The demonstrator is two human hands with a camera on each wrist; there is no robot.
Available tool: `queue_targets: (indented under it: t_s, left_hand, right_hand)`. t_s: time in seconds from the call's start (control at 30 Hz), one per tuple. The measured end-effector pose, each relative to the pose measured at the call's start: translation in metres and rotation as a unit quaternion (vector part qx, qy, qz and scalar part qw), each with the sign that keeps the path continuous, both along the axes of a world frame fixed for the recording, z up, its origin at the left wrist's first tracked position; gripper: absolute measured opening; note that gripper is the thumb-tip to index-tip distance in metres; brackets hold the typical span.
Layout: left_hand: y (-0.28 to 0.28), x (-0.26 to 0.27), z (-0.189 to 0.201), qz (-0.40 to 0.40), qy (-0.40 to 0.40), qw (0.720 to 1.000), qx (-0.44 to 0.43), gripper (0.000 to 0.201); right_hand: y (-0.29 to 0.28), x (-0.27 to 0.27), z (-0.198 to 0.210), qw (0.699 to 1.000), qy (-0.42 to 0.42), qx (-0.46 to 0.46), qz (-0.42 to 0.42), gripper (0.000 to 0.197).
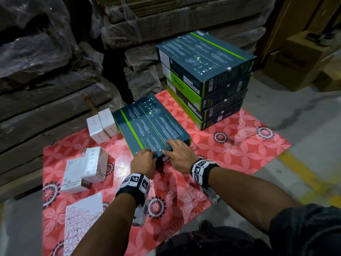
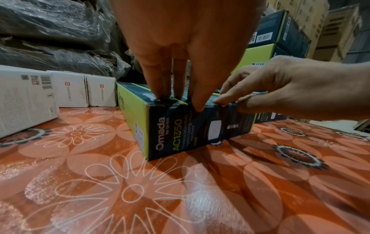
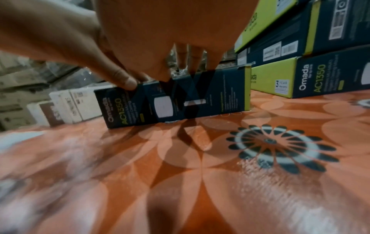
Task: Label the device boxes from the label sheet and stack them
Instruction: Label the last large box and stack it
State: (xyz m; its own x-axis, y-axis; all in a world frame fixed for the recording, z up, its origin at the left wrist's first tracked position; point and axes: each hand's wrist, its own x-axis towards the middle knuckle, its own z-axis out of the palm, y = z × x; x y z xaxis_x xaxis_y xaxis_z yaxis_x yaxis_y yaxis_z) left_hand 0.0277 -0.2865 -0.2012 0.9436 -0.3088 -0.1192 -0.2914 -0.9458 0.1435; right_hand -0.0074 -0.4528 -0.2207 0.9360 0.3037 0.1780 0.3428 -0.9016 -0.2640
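A dark teal Omada box (image 1: 147, 122) lies flat on the red floral mat (image 1: 230, 145). Both hands are at its near end. My left hand (image 1: 145, 157) presses straight fingers (image 2: 160, 88) on the top edge, with the thumb pointing down over the end face (image 2: 180, 131). My right hand (image 1: 179, 152) has bent fingers on top and its thumb (image 3: 128, 83) against the end face (image 3: 220, 95), pinching that edge. A stack of several Omada boxes (image 1: 208, 71) stands at the back right. The white label sheet (image 1: 83, 218) lies at the mat's near left.
Two small white boxes (image 1: 103, 124) stand just left of the flat box. More white boxes (image 1: 84, 169) are piled near the left edge. Wrapped cartons (image 1: 46, 71) wall off the back and left. Bare concrete floor (image 1: 304, 126) with a yellow line lies to the right.
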Motion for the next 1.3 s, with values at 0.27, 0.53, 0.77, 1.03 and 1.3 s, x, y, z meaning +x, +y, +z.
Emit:
queue_targets:
  t_s: [0.27, 0.53, 0.77, 1.03, 1.3]
  left_hand:
    - [0.002, 0.000, -0.005, 0.005, 0.010, 1.000, -0.014, 0.020]
    - [0.010, -0.002, -0.008, 0.101, 0.013, 0.992, -0.074, 0.042]
    - [0.019, -0.004, -0.027, 0.088, 0.046, 0.994, -0.047, 0.059]
    - [0.021, -0.005, -0.030, 0.091, 0.050, 0.993, -0.056, 0.062]
    - [0.021, -0.005, -0.032, 0.092, 0.049, 0.993, -0.050, 0.063]
  right_hand:
    - [-0.001, 0.005, 0.002, 0.999, 0.048, -0.012, 0.000, 0.040]
    - [-0.012, 0.032, 0.006, 0.953, 0.143, 0.184, -0.192, 0.048]
    - [-0.004, 0.045, 0.012, 0.933, 0.266, 0.083, -0.229, 0.094]
    - [0.014, 0.047, 0.008, 0.934, 0.228, 0.050, -0.270, 0.090]
    - [0.005, 0.051, 0.012, 0.920, 0.278, 0.101, -0.256, 0.091]
